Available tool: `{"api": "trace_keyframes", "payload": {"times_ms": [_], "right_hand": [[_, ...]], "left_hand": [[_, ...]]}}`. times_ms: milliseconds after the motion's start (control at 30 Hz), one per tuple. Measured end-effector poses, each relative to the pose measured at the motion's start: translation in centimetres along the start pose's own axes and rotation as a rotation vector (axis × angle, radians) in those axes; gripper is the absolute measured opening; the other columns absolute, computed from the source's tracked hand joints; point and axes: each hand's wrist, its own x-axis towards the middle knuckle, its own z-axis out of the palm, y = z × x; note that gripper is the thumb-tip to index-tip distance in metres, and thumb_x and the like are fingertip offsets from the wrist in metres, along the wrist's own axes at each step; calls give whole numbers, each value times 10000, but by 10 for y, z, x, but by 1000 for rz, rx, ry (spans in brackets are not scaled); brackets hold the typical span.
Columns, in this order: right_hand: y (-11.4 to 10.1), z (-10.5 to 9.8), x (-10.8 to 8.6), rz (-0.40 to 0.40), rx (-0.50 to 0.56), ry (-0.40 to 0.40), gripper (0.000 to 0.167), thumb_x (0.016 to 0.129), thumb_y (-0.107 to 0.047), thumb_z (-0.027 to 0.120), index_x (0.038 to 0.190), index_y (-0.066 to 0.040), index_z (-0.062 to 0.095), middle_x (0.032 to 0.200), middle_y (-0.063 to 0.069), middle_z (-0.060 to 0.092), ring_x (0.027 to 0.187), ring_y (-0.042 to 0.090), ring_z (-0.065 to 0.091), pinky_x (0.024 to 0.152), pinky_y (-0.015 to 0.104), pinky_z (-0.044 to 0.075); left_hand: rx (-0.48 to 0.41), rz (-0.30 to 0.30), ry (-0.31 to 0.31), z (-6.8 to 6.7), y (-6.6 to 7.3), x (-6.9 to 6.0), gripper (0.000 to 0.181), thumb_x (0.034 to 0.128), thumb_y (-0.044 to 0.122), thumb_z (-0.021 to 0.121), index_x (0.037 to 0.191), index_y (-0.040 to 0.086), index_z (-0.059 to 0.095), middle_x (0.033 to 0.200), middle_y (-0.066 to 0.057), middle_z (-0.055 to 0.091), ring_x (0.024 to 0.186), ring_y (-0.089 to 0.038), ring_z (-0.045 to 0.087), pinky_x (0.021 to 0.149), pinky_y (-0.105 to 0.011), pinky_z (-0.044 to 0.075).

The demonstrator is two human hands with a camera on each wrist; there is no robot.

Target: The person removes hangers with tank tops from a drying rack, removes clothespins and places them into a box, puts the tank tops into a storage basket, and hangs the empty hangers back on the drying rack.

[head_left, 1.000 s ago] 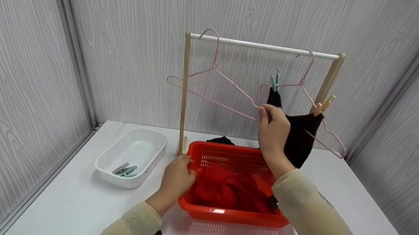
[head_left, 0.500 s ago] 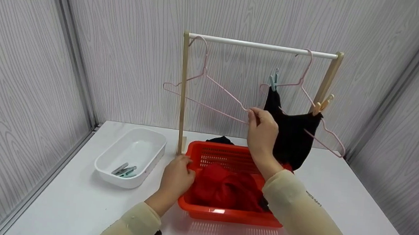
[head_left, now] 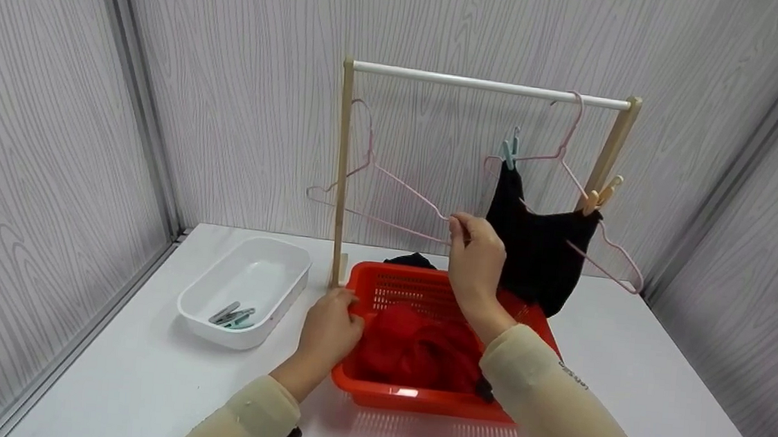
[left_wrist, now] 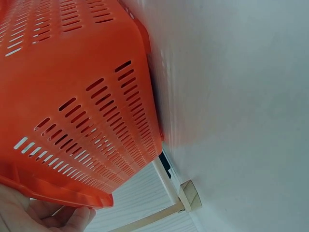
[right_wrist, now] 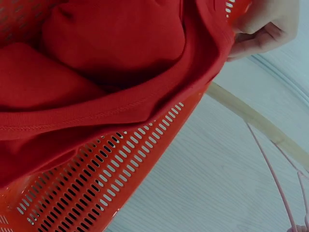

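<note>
Head view: since the earlier frame, the pink hanger (head_left: 370, 149) had left the white rod (head_left: 466, 82) and dropped leftward with the right hand (head_left: 479, 264), so that its hook lay below the rod's left end; the left hand (head_left: 330, 332) had kept its place. The right fingers pinched the hanger's right end, a hold that probably let the hook tilt clear. The left hand held the left rim of the red basket (head_left: 430, 401), presumably to steady it. The basket stood mid-desk (head_left: 654, 378) and contained bunched red cloth (head_left: 413, 349). The white tray (head_left: 220, 334), toward the desk's left edge, held a few loose clips (head_left: 232, 316) at its near end. Near the rod's right end, a second hanger (head_left: 563, 150) bore a black garment (head_left: 542, 251), fastened by a blue clip (head_left: 509, 155) and an orange clip (head_left: 591, 203), apparently against slipping.

Left wrist view: the left fingers curled beneath the basket's rim, beside its slotted wall; a wooden foot (left_wrist: 190, 195) stood beyond on the desk.

Right wrist view: the cloth's hem lay along the basket's inner wall; only the right fingertips showed, at the hanger.
</note>
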Motion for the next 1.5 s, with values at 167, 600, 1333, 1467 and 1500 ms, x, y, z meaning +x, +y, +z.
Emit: {"api": "trace_keyframes", "payload": {"times_ms": [167, 600, 1333, 1467, 1500], "right_hand": [[-1, -1, 1, -51, -17, 45, 142, 975, -124, 656, 1002, -24, 751, 865, 85, 698, 783, 203, 662, 719, 362, 550], [1, -14, 3, -100, 11, 172, 130, 973, -121, 658, 992, -28, 748, 876, 97, 692, 785, 198, 624, 731, 347, 529], [-14, -1, 23, -91, 6, 234, 160, 983, -146, 650, 991, -18, 746, 850, 100, 672, 762, 193, 636, 707, 340, 535], [-14, 3, 21, -110, -7, 223, 158, 978, -140, 655, 989, -14, 748, 836, 104, 675, 749, 199, 637, 694, 355, 534], [-14, 5, 20, -111, -7, 219, 155, 976, -137, 657, 988, -13, 749, 833, 102, 676, 750, 200, 637, 695, 358, 534]], "left_hand": [[2, 11, -3, -1, 2, 1, 279, 780, 16, 650, 1043, -20, 732, 1166, -132, 683, 1107, -332, 646, 940, -440, 525], [2, 17, 4, 0, 1, -1, 247, 787, 28, 669, 1024, -15, 728, 1147, -142, 683, 1067, -336, 655, 910, -446, 536], [-3, 31, 27, 0, -2, 0, 237, 785, 1, 673, 1013, -31, 730, 1119, -149, 686, 1050, -333, 661, 888, -449, 545], [-14, 22, 24, 0, -1, 0, 237, 791, 3, 683, 1020, -35, 730, 1123, -153, 688, 1056, -339, 660, 896, -456, 544], [-18, 18, 22, 0, -1, -1, 238, 793, 5, 686, 1023, -35, 731, 1128, -153, 687, 1061, -339, 659, 901, -457, 543]]}}
